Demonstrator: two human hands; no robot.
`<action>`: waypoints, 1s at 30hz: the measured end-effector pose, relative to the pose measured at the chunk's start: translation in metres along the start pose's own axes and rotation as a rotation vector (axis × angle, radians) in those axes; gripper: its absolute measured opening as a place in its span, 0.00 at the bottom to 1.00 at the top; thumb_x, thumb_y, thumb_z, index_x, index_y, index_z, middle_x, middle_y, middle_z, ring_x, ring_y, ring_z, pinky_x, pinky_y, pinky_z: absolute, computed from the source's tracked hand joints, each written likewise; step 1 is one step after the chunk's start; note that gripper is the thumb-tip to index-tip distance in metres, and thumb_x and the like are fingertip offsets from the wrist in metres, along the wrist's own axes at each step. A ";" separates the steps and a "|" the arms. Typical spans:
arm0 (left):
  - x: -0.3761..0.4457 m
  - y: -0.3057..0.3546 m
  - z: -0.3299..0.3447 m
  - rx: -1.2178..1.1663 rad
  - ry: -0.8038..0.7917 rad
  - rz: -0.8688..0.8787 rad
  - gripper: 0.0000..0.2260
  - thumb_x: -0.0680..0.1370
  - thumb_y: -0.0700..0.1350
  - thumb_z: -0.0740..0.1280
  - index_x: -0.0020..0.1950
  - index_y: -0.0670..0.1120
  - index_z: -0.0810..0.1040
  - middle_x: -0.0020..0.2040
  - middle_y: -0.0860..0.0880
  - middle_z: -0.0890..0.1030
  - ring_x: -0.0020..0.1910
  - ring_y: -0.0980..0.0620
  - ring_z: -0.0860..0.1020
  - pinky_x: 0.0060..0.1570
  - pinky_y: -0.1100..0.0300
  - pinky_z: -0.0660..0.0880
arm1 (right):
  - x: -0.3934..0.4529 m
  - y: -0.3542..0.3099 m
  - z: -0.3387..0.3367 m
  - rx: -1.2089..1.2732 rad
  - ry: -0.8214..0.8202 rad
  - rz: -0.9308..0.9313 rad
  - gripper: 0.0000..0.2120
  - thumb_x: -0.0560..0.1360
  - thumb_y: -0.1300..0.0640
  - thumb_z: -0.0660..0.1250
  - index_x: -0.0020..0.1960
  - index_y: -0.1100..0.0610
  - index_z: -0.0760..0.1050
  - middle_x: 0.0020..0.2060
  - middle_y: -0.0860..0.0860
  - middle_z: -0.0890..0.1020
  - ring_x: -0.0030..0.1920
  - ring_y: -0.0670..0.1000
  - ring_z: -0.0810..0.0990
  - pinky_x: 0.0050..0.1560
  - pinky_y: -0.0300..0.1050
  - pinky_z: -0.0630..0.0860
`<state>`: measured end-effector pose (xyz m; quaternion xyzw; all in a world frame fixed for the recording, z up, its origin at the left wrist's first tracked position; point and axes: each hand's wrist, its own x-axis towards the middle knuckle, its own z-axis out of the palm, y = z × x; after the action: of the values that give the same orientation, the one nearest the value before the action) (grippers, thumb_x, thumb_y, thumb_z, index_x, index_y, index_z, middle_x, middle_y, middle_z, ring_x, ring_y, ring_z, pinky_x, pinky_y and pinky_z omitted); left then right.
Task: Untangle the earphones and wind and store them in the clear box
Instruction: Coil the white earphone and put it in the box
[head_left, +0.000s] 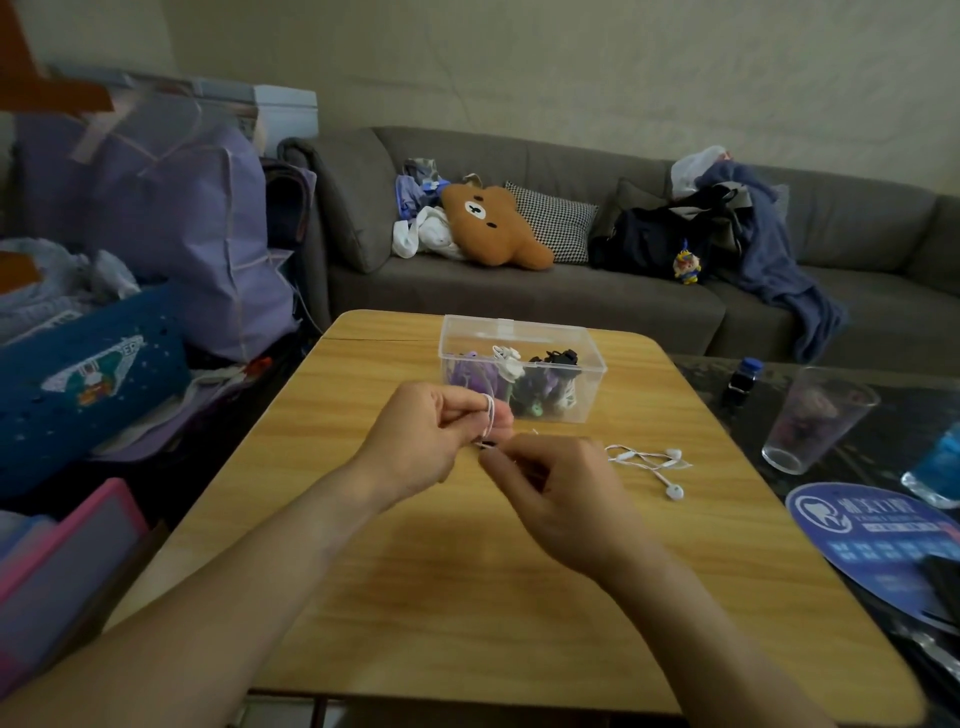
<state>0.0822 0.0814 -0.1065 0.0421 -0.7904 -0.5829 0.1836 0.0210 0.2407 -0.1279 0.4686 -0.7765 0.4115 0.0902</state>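
Note:
White earphones (655, 464) trail across the wooden table (467, 597); their two earbuds and inline remote lie to the right of my hands. My left hand (431, 441) holds part of the white cord, which loops around its fingers. Just right of it, my right hand (561, 493) pinches the same cord with curled fingers. Behind both hands stands the clear box (522, 375), lid off, holding several wound earphones in purple, white, black and green.
A clear drinking glass (810, 418), a small blue-capped bottle (744, 382) and a blue round fan (878, 535) sit on the dark table at right. A grey sofa (519, 296) with cushions and clothes is behind. Bags are piled at left.

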 end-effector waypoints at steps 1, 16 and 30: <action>0.001 -0.002 -0.002 0.057 -0.025 0.011 0.09 0.80 0.36 0.65 0.55 0.43 0.84 0.47 0.48 0.87 0.29 0.50 0.76 0.26 0.65 0.70 | 0.001 0.000 -0.003 -0.005 0.044 -0.014 0.10 0.79 0.52 0.70 0.40 0.53 0.83 0.25 0.47 0.74 0.27 0.49 0.69 0.29 0.36 0.62; 0.001 0.007 -0.015 -0.399 -0.484 -0.349 0.11 0.82 0.40 0.54 0.44 0.43 0.74 0.35 0.48 0.72 0.32 0.53 0.69 0.33 0.57 0.56 | 0.003 0.020 -0.015 0.156 0.137 0.259 0.08 0.77 0.52 0.72 0.40 0.43 0.83 0.26 0.49 0.78 0.27 0.49 0.69 0.29 0.46 0.66; 0.002 0.007 0.010 -0.114 -0.016 -0.111 0.10 0.84 0.40 0.57 0.58 0.38 0.77 0.51 0.42 0.82 0.46 0.53 0.81 0.39 0.65 0.74 | -0.002 0.001 0.005 0.070 -0.236 0.181 0.08 0.82 0.51 0.64 0.47 0.49 0.80 0.28 0.50 0.75 0.29 0.51 0.74 0.34 0.49 0.71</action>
<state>0.0779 0.0915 -0.1019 0.0707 -0.7538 -0.6365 0.1470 0.0221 0.2385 -0.1327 0.4447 -0.8059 0.3868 -0.0555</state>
